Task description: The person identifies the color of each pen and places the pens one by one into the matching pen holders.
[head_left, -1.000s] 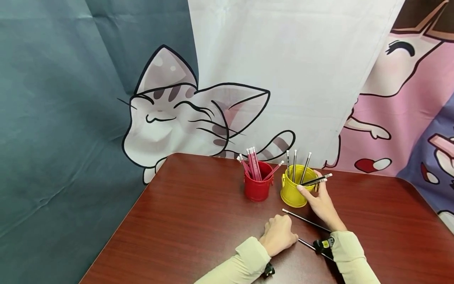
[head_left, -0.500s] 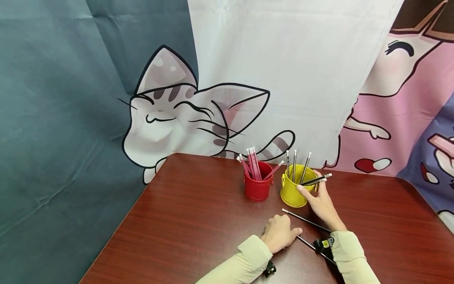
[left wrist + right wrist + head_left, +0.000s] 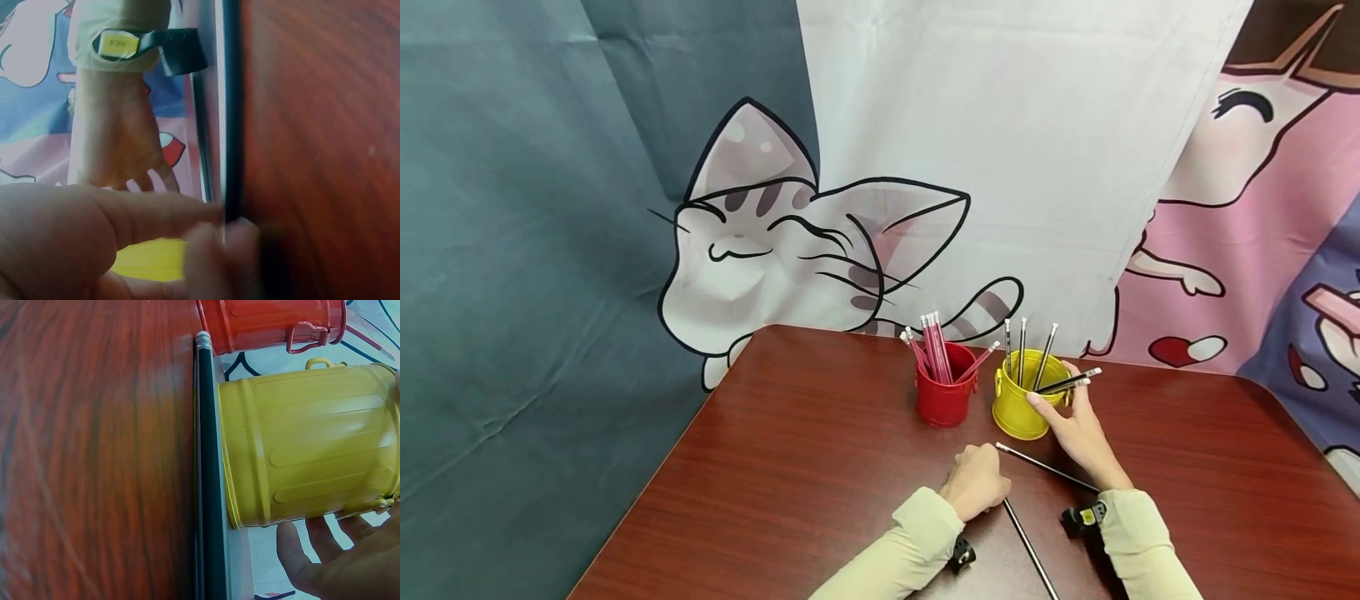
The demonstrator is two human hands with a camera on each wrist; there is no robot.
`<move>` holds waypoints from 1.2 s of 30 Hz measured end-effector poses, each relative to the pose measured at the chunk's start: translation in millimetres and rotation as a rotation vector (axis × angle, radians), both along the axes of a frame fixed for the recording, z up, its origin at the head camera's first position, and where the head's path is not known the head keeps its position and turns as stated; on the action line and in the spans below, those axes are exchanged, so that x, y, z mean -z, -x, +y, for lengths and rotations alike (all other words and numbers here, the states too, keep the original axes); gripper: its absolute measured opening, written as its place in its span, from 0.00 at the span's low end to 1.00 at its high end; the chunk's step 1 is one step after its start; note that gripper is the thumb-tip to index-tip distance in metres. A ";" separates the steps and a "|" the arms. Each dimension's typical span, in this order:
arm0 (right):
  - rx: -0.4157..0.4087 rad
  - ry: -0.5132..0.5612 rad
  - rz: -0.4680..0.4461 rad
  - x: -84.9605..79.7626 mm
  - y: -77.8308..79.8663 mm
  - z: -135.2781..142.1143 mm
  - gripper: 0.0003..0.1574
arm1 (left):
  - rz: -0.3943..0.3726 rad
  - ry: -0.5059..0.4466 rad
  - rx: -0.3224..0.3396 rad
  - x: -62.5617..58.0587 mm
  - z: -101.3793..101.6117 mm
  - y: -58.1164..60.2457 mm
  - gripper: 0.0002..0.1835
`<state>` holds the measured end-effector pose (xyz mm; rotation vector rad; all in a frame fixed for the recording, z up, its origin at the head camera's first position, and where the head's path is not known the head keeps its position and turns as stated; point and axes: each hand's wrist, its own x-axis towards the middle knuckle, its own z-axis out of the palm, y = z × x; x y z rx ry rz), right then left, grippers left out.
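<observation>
My left hand (image 3: 976, 482) pinches the end of a black pencil (image 3: 1030, 546) low over the table; the left wrist view shows thumb and fingertips at the dark shaft (image 3: 232, 112). With thumb at the near rim and fingers around the right side, my right hand (image 3: 1084, 437) holds a yellow bucket (image 3: 1021, 414). Several black pencils with white erasers (image 3: 1022, 354) stand or lean in it, and two tilt right over the rim by that hand. Another black pencil (image 3: 1048, 467) lies on the table in front of the bucket, partly hidden by the right wrist.
A red bucket (image 3: 943, 406) with several pink pencils (image 3: 934, 346) stands left of the yellow one. Both are near the back of the reddish-brown table (image 3: 775, 467). A cartoon cloth backdrop (image 3: 1037, 150) hangs behind the table.
My left hand has drawn back to the left, and the pencil at its fingers has swung to a steeper angle, away from the right wrist. The right hand and buckets have stayed put.
</observation>
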<state>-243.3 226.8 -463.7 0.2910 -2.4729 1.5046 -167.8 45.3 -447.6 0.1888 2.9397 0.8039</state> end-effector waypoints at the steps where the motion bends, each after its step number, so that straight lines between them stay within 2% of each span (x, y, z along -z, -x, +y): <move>1: 0.005 -0.007 0.000 -0.1 -0.3 -0.1 0.44 | 0.004 0.006 0.002 -1.0 -1.4 1.0 0.13; 11: 0.006 -0.014 -0.002 -1.0 0.2 -0.3 0.45 | 0.022 0.071 0.016 -4.7 -3.5 2.0 0.09; 19: 0.012 -0.022 -0.008 -2.4 -1.8 -1.0 0.45 | 0.057 0.030 0.049 -2.7 -5.7 2.2 0.12; 25: -0.001 0.004 0.000 -1.3 -1.2 -0.3 0.44 | 0.042 0.036 0.029 -1.9 -6.4 5.8 0.09; 31: -0.008 0.015 0.006 -2.2 -2.7 -1.8 0.44 | 0.041 -0.042 0.003 -10.6 -13.8 10.4 0.14; 36: -0.018 0.037 0.006 -2.6 -2.9 -1.7 0.44 | 0.022 -0.104 -0.020 -21.1 -18.8 13.3 0.13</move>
